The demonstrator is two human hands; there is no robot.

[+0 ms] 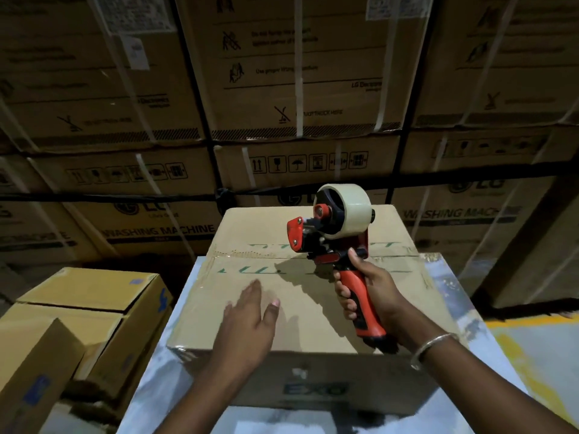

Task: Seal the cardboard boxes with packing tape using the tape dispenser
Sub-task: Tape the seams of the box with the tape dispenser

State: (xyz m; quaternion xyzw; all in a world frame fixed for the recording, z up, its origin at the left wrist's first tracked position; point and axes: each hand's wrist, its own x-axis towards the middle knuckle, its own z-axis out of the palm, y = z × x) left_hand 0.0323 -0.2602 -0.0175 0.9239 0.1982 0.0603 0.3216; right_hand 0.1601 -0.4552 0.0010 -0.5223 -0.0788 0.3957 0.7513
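A closed cardboard box (pixel 313 308) stands on a pale table (pixel 454 292) in front of me. A strip of clear tape (pixel 250 255) runs along its centre seam from the left edge. My right hand (pixel 366 292) grips the red and black handle of the tape dispenser (pixel 329 227), held upright over the seam right of centre, its roll of clear tape on top and its red front plate facing left. My left hand (pixel 250 317) lies flat on the near flap, fingers straight.
Several smaller yellow-brown cartons (pixel 87 308) stand to the left of the table. A wall of large strapped washing-machine cartons (pixel 297 89) rises close behind. Yellow-marked floor (pixel 532 349) shows at the right.
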